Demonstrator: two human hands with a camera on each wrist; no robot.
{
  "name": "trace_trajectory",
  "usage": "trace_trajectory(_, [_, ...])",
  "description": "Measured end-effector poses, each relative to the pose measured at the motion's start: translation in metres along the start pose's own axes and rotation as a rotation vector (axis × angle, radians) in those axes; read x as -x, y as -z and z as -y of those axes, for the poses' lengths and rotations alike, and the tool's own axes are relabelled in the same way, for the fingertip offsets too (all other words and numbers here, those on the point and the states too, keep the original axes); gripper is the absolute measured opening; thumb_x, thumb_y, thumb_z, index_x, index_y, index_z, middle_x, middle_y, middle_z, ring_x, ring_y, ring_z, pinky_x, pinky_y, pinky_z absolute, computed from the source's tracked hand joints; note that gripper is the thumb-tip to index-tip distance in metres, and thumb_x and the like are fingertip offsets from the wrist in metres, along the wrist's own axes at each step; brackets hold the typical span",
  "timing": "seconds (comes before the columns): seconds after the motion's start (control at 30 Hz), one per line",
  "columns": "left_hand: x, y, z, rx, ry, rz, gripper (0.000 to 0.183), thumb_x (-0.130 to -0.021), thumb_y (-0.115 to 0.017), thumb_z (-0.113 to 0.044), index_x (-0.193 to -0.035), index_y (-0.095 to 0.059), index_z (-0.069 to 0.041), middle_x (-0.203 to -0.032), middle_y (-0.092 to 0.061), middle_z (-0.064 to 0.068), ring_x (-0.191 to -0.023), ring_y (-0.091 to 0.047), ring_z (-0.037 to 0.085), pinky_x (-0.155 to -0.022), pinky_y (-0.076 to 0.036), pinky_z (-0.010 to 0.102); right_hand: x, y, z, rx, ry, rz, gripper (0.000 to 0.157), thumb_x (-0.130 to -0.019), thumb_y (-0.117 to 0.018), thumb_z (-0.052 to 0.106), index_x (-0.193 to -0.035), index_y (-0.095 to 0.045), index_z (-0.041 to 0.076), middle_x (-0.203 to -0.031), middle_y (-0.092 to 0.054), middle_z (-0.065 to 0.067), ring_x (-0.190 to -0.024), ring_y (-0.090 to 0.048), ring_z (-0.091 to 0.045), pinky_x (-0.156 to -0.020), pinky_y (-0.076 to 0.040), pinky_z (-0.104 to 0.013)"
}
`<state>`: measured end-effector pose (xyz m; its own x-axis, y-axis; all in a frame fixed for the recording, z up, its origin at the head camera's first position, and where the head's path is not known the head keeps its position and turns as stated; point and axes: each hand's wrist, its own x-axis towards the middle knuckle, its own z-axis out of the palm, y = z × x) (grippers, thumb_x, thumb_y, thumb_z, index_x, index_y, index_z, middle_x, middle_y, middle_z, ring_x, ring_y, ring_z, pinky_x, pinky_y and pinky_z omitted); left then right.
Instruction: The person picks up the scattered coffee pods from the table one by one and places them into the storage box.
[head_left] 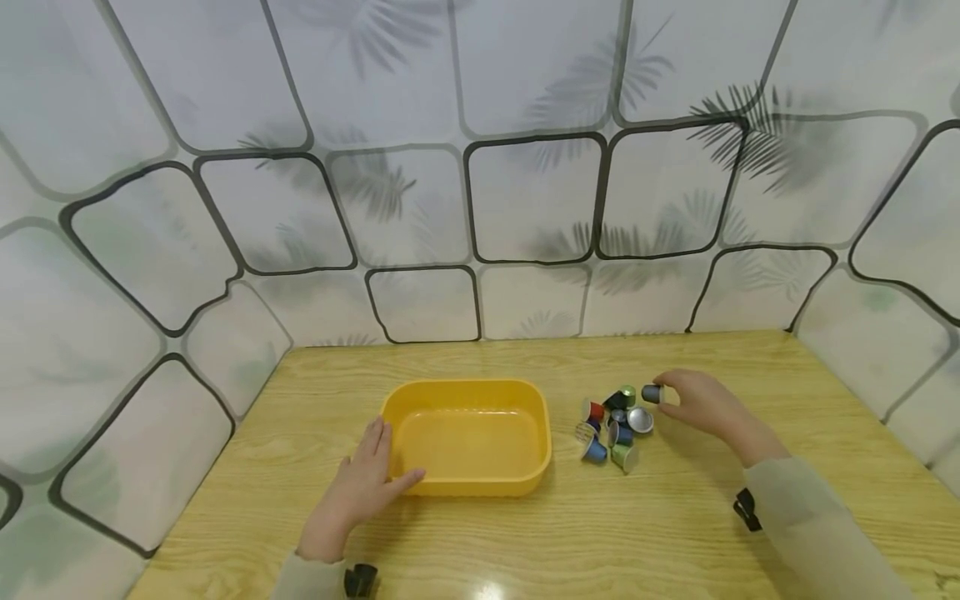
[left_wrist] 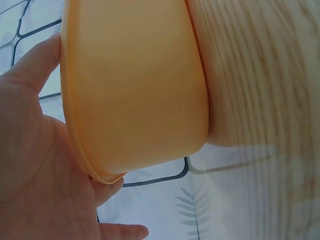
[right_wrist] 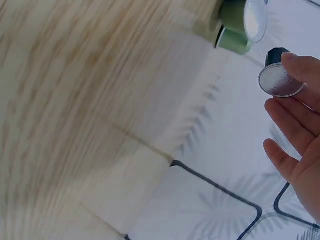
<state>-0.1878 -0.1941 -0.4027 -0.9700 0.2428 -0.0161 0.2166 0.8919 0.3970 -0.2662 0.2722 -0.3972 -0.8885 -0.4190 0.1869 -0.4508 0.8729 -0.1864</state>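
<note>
My right hand point(head_left: 703, 406) pinches a dark grey-blue coffee capsule point(head_left: 652, 393) between thumb and fingers, just right of the pile. In the right wrist view the held capsule's silver foil lid point(right_wrist: 281, 81) shows. My left hand point(head_left: 362, 483) rests on the left end of a yellow plastic tray point(head_left: 470, 485), its fingers fairly straight along the rim. The left wrist view shows the tray's outer wall point(left_wrist: 135, 90) with the palm and fingers against its rim. Inside the tray only its bare floor shows.
Several coffee capsules lie in a loose pile right of the tray, among them a red capsule point(head_left: 595, 411), a blue capsule point(head_left: 595, 451) and a light green capsule point(head_left: 624, 456). A patterned curtain point(head_left: 532, 200) stands behind the wooden table point(head_left: 480, 533).
</note>
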Motion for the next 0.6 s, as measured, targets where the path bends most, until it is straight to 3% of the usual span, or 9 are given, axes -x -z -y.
trace_trajectory(0.6, [-0.001, -0.001, 0.001, 0.009, 0.003, 0.008, 0.088, -0.085, -0.048, -0.052, -0.137, -0.012, 0.01, -0.143, -0.005, 0.024, -0.131, -0.005, 0.034, -0.091, -0.016, 0.066, -0.009, 0.005, 0.059, -0.007, 0.206, -0.061, 0.034, -0.073, -0.072, 0.011, -0.102, -0.061, -0.002, -0.097, -0.061, -0.014, -0.087, -0.058, -0.029, -0.073, -0.047, -0.042])
